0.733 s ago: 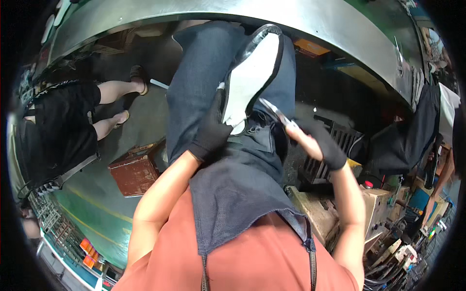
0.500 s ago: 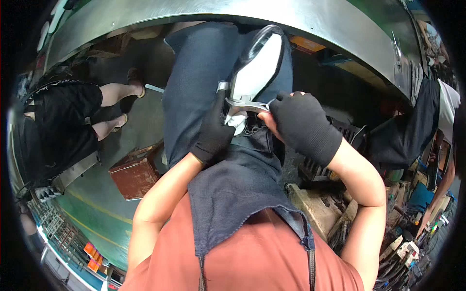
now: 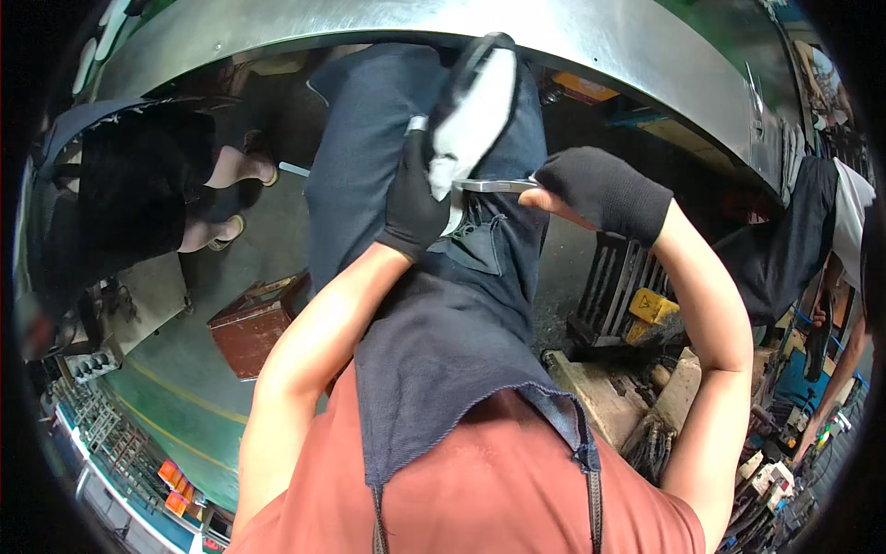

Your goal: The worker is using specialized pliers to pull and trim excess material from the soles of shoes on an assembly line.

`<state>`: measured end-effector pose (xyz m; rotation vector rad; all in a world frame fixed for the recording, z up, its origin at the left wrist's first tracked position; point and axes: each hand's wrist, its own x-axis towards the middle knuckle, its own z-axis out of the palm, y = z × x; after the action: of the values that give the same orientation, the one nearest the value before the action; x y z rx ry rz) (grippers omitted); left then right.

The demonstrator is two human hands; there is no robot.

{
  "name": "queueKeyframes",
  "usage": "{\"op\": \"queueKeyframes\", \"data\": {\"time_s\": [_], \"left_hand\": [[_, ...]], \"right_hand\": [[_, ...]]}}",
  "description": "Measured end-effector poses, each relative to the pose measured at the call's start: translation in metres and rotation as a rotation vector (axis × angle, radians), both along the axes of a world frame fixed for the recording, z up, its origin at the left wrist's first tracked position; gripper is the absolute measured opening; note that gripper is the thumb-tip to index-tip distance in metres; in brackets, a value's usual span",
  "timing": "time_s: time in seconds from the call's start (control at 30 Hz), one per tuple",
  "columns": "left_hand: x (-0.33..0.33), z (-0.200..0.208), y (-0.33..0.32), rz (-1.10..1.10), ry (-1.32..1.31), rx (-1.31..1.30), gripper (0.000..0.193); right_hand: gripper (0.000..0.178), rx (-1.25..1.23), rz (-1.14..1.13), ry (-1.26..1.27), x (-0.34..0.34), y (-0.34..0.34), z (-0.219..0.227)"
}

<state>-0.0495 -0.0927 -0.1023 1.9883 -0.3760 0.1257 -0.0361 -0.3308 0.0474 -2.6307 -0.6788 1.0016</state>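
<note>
A black shoe upper on a last lies sole up over my lap, its white underside [image 3: 480,111] facing me and its toe pointing toward the bench. My left hand [image 3: 409,203], in a black glove with a pale wrap on one fingertip, grips the shoe's near end from the left. Loose white material sticks out at that end. My right hand [image 3: 604,192], also black-gloved with the thumb bare, is closed around metal pincers [image 3: 498,186]. Their jaws reach left to the white material beside my left fingers. Whether they bite on it I cannot tell.
A metal bench [image 3: 388,20] curves across the far side. A dark apron [image 3: 443,323] covers my lap. On the floor at left stands a brown box [image 3: 254,328], near another person's legs [image 3: 238,166]. To the right are a yellow object [image 3: 652,307] and worn machinery [image 3: 600,392].
The pincers and my right hand have moved right, away from the shoe's middle. The shoe has tilted and shifted slightly toward the bench. The person at left has shifted.
</note>
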Motion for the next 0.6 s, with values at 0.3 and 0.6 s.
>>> {"op": "queueKeyframes", "data": {"time_s": [0.3,0.6], "left_hand": [[0.039,0.010,0.037,-0.410,0.827,-0.548,0.056],[0.036,0.012,0.062,-0.343,0.012,0.323,0.042]], "right_hand": [[0.033,0.487,0.125,-0.218,-0.053,0.079,-0.006],[0.046,0.461,-0.019,-0.328,-0.058,0.058,-0.048]]}}
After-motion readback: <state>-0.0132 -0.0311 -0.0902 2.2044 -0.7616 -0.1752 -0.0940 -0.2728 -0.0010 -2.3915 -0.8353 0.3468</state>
